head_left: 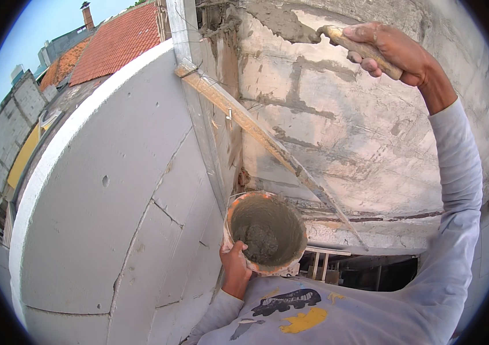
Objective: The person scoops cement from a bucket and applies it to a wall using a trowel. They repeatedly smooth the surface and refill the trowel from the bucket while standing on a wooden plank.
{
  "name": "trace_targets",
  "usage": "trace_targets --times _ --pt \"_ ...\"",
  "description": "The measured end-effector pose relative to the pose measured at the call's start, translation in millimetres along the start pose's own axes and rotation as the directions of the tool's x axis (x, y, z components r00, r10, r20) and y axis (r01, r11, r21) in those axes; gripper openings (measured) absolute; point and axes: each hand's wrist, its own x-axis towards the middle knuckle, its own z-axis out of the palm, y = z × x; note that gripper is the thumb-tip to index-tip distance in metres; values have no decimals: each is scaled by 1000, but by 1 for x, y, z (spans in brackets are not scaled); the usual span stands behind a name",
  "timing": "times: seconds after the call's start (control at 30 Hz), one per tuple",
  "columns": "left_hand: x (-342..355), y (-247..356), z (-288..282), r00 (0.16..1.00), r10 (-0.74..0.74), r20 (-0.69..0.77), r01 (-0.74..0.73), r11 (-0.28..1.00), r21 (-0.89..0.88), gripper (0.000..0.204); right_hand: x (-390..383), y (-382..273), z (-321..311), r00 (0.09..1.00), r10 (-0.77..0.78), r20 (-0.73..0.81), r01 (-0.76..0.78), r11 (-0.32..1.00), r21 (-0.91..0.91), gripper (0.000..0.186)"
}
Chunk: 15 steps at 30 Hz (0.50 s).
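Note:
My right hand (397, 50) is raised at the upper right, its fingers wrapped round the pale wooden handle of a trowel (342, 39). The trowel reaches left to grey mortar at the top of the rough wall (365, 138); its blade is hard to tell apart from that mortar. Low in the middle, close to my body, my left hand (235, 269) grips the side of a bucket (296, 221), thumb over the rim. The bucket tilts so that its inside shows, coated grey, with a lump of wet mortar (260, 241) at the bottom.
A wooden batten (256, 132) slants across the wall's front from an upright metal post (186, 34). To the left stands a curved-looking grey block wall (112, 184) with cracked joints. Red tiled roofs (119, 49) lie beyond it. Below the bucket is a dark opening (379, 273).

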Motion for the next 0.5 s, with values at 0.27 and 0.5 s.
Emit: trace_targets --times 0.27,0.5 --pt "-1 5 -3 1000 11 18 -10 996 -86 50 266 -2 80 740 -654 -157 223 459 -860 36" --pt "0 -8 -26 999 -16 30 16 1000 -4 47 183 57 31 432 -821 -372 112 458 -882 49"
